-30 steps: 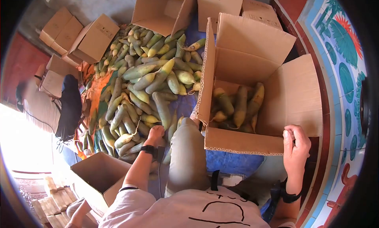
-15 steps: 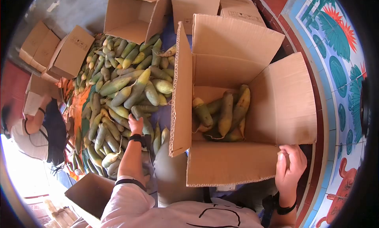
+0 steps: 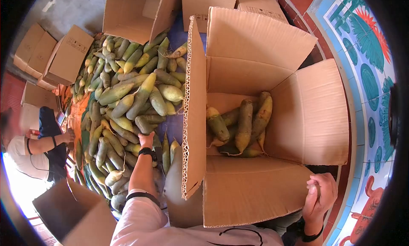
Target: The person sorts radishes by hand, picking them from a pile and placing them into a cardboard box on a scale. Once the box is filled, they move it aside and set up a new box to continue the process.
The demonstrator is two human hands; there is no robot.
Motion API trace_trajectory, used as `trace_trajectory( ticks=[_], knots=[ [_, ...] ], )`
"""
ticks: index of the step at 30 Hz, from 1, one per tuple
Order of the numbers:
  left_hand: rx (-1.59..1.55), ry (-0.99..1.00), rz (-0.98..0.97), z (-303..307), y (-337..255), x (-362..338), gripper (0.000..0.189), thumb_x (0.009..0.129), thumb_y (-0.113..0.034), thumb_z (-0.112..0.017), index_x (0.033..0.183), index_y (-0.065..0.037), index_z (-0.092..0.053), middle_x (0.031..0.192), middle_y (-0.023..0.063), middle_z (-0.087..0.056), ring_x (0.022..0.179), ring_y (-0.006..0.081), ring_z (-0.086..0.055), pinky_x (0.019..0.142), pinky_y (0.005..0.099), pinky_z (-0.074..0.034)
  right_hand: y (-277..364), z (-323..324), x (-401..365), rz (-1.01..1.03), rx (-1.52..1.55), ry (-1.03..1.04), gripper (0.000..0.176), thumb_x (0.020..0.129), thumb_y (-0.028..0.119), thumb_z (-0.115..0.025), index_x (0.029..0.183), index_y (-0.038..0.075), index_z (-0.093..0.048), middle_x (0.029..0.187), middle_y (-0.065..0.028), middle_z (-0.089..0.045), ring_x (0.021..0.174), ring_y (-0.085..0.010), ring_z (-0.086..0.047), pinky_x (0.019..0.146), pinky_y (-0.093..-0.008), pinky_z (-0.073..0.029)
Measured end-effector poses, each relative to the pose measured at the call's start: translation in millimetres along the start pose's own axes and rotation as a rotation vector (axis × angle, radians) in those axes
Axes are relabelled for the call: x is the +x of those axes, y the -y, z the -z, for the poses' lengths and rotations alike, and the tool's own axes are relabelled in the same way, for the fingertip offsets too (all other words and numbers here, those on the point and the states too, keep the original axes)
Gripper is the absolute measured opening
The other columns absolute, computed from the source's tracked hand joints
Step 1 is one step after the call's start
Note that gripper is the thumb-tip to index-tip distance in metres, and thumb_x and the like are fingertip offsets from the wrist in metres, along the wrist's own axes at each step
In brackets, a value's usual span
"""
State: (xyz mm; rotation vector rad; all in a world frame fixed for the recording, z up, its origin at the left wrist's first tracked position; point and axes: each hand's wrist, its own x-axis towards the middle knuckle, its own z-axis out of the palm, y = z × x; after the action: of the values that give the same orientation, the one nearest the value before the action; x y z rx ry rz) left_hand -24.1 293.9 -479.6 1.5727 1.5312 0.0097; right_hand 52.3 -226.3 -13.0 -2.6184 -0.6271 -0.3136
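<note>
My left hand point(image 3: 146, 140) is closed around the lower end of a green radish point(image 3: 143, 125) at the right edge of a large heap of green radishes point(image 3: 123, 95). In front of me stands an open cardboard box point(image 3: 309, 118) with its flaps spread. Several radishes point(image 3: 244, 124) lie on its bottom, toward the left side. My right hand point(image 3: 321, 195), fingers curled and thumb against them, is at the outer corner of the box's near flap point(image 3: 255, 190) and appears to grip its edge.
More cardboard boxes stand behind the heap point(image 3: 132, 16) and at the left point(image 3: 70, 54). Another open box point(image 3: 68, 207) is at the lower left. A co-worker point(image 3: 32, 154) sits at the far left, beyond the radishes. A painted tile wall point(image 3: 364, 88) runs along the right.
The radish at my left hand has shifted and now points up-left from my grip. My right hand and the near flap sit lower. The co-worker's arm has moved toward the heap.
</note>
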Motion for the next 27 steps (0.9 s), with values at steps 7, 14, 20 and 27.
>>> trace_trajectory(
  ticks=[7, 14, 20, 27],
  knots=[
    [0.268, 0.098, -0.091, 24, -67, -87, 0.095, 0.061, -0.023, -0.082, 0.135, 0.003, -0.029, 0.133, 0.0214, -0.038, 0.12, 0.0329, -0.042, 0.095, 0.0397, -0.041, 3, -1, 2, 0.006, 0.033, -0.022, 0.016, 0.078, 0.014, -0.052, 0.087, 0.002, -0.056, 0.065, -0.0088, -0.052, 0.058, -0.0246, -0.049, 0.055, -0.0354, -0.037],
    [-0.081, 0.017, -0.664, 13, 54, -37, 0.067, 0.058, -0.014, -0.082, 0.112, 0.004, -0.045, 0.119, 0.0214, -0.048, 0.109, 0.0309, -0.048, 0.09, 0.039, -0.041, -1, -3, 6, 0.082, 0.051, -0.064, 0.015, 0.077, 0.011, -0.054, 0.088, 0.001, -0.054, 0.066, -0.0094, -0.052, 0.057, -0.0253, -0.049, 0.053, -0.036, -0.037],
    [-0.214, 0.017, -0.601, 70, -17, -184, 0.065, 0.057, -0.005, -0.08, 0.112, 0.002, -0.046, 0.106, 0.013, -0.058, 0.097, 0.023, -0.056, 0.085, 0.0331, -0.045, 1, -5, 7, 0.144, 0.098, -0.13, 0.013, 0.074, 0.004, -0.058, 0.087, 0.001, -0.055, 0.065, -0.0094, -0.051, 0.056, -0.0251, -0.05, 0.052, -0.0343, -0.038],
    [-0.385, 0.097, -0.606, 111, -48, -229, 0.066, 0.062, 0.006, -0.075, 0.118, 0.001, -0.041, 0.11, 0.0111, -0.056, 0.099, 0.0233, -0.056, 0.086, 0.0342, -0.046, 3, -8, 4, 0.145, 0.122, -0.198, 0.012, 0.072, 0.001, -0.06, 0.083, 0.002, -0.056, 0.064, -0.0086, -0.052, 0.057, -0.0235, -0.052, 0.053, -0.0334, -0.041]
  ],
)
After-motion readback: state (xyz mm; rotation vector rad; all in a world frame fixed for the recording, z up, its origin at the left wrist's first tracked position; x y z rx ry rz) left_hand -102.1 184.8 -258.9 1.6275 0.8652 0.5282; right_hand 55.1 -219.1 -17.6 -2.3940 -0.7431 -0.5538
